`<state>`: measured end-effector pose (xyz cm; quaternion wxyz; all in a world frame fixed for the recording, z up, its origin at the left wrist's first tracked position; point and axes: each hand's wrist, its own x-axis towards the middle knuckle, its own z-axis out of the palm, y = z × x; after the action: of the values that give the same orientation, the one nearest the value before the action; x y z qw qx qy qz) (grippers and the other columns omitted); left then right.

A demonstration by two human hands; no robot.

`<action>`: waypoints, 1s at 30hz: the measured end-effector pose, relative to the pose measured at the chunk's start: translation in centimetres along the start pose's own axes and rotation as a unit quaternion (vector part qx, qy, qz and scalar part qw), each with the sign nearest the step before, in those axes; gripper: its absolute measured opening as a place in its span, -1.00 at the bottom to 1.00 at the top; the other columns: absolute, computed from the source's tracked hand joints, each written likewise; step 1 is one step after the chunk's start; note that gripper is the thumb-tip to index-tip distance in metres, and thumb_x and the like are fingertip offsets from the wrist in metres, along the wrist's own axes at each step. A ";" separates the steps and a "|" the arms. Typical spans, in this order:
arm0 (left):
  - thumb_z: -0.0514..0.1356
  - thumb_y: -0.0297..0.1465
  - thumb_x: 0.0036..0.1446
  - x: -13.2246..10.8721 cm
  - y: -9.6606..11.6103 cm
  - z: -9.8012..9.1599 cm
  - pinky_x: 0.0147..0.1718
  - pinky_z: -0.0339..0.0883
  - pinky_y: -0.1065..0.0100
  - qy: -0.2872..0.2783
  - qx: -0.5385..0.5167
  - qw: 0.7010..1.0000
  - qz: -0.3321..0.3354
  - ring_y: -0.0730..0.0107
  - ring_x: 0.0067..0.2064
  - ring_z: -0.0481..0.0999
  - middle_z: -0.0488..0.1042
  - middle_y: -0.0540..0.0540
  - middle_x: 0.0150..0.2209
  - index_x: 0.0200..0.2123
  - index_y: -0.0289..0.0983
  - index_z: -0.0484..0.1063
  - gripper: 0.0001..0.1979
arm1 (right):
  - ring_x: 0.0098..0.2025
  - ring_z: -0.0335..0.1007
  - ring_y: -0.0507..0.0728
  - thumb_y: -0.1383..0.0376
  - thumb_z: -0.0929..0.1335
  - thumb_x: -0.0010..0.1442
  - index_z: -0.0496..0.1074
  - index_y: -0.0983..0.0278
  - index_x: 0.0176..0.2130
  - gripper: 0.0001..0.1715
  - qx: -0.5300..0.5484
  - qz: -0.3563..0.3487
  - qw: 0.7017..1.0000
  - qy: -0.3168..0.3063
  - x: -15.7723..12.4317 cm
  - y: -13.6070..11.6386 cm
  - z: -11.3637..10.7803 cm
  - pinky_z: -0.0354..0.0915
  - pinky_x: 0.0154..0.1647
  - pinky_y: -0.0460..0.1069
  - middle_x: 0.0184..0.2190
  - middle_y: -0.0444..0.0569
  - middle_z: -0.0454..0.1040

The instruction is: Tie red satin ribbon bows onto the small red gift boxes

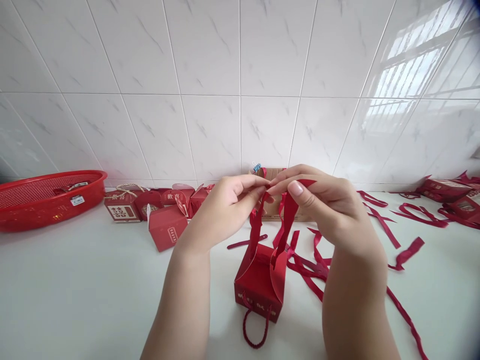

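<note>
Below my hands a small red gift box [258, 285] stands on the white table, with gold lettering and a twisted cord loop [256, 345] hanging at its front. A red ribbon [288, 220] rises from the two upper flaps of the box to my fingers. My left hand [236, 205] pinches one strand above the box. Just to its right, my right hand [318, 200] grips the other strand between thumb and fingers, a short end sticking out past the thumb. The fingertips of both hands meet where the strands come together; the exact crossing is partly hidden.
Several red boxes [168, 225] stand at the back left beside a red plastic basket [48, 205]. Loose red ribbons [386, 230] lie over the right side of the table [93, 300]. More boxes [446, 190] are at the far right. Behind my hands is a brown bag [275, 212].
</note>
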<state>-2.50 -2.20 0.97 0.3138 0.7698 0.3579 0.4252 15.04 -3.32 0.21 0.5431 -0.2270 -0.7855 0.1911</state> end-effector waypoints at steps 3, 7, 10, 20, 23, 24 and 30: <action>0.06 -0.21 0.24 -0.1 0.1 -0.2 -0.51 0.14 0.45 0.014 0.011 1.000 -0.007 0.52 -0.46 0.27 0.33 0.03 -0.48 -0.37 -0.24 0.42 -0.73 | -0.08 0.40 0.12 0.29 0.25 0.29 0.55 0.23 -0.30 -0.72 0.004 0.000 1.000 0.001 0.0 0.0 0.1 0.33 -0.01 0.04 -0.25 -0.02 0.50; 0.06 -0.15 0.23 0.0 0.1 -0.2 -0.50 0.13 0.46 0.001 -0.036 0.999 -0.006 0.53 -0.46 0.26 0.30 0.05 -0.49 -0.39 -0.25 0.39 -0.69 | -0.08 0.40 0.13 0.28 0.26 0.29 0.56 0.23 -0.31 -0.72 0.007 0.002 1.000 0.001 0.0 0.0 0.3 0.35 -0.01 0.04 -0.23 -0.02 0.49; 0.04 -0.18 0.25 0.2 -0.2 -0.1 -0.37 0.21 0.45 -0.032 -0.091 0.995 0.011 0.50 -0.38 0.32 0.32 0.03 -0.46 -0.41 -0.26 0.37 -0.69 | -0.09 0.40 0.12 0.28 0.26 0.29 0.56 0.22 -0.34 -0.69 0.016 0.013 1.000 -0.004 -0.2 -0.2 0.3 0.38 -0.08 0.02 -0.23 -0.01 0.47; 0.10 -0.26 0.20 1.2 -1.6 -0.3 -0.59 0.05 0.48 0.076 -0.120 0.990 0.013 0.56 -0.53 0.19 0.27 0.03 -0.55 -0.51 -0.29 0.34 -0.71 | 0.03 0.30 0.16 0.27 0.26 0.29 0.51 0.24 -0.45 -0.66 -0.051 0.020 0.998 -0.014 -1.0 -1.0 -0.2 0.34 -0.03 0.04 -0.16 0.01 0.45; 0.12 -0.34 0.17 1.9 -2.7 -0.7 -0.64 0.04 0.54 0.136 -0.185 0.973 -0.024 0.59 -0.56 0.24 0.31 0.01 -0.55 -0.55 -0.31 0.31 -0.73 | -0.05 0.33 0.16 0.26 0.26 0.28 0.48 0.24 -0.43 -0.70 -0.123 0.042 0.990 -0.048 -1.7 -1.5 -0.9 0.35 -0.15 0.02 -0.20 0.03 0.43; 0.12 -0.37 0.16 2.3 -3.1 -0.9 -0.67 0.03 0.56 0.139 -0.223 0.964 -0.040 0.60 -0.57 0.24 0.30 0.01 -0.57 -0.56 -0.31 0.29 -0.74 | -0.14 0.35 0.14 0.26 0.26 0.28 0.46 0.25 -0.44 -0.70 -0.148 0.058 0.985 -0.072 -2.0 -1.7 -1.1 0.35 -0.21 0.01 -0.25 0.02 0.43; 0.04 -0.53 0.19 5.3 -6.5 -0.9 -0.77 0.05 0.62 0.216 -0.469 0.845 -0.136 0.64 -0.66 0.30 0.25 0.03 -0.65 -0.56 -0.36 0.28 -0.74 | -0.50 0.23 0.03 0.30 0.19 0.30 0.32 0.25 -0.51 -0.64 -0.227 0.124 0.926 -0.273 -5.0 -4.1 -0.9 0.22 -0.46 -0.05 -0.55 -0.07 0.34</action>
<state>-3.09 5.82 -1.45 0.6070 0.3631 0.2753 0.6512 16.81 -9.49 -1.09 0.2132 -0.3788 -0.8914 0.1278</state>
